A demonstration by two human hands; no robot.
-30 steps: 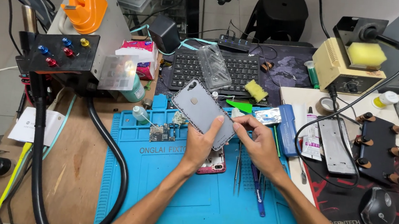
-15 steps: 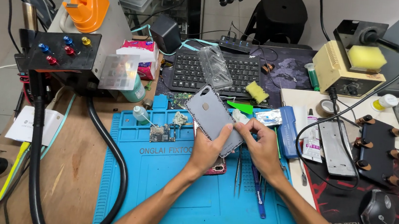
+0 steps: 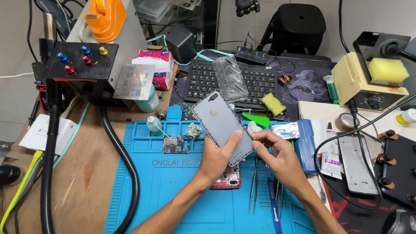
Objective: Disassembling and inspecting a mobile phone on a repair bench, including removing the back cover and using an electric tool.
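While the left hand is gripping the grey phone back cover, now tilted lower, right hand fingers are pinching its lower edge.

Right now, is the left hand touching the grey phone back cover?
Touching. The head view shows the left hand gripping the grey phone back cover, with its thumb pressed flat on the cover's face. The right hand pinches the cover's lower edge.
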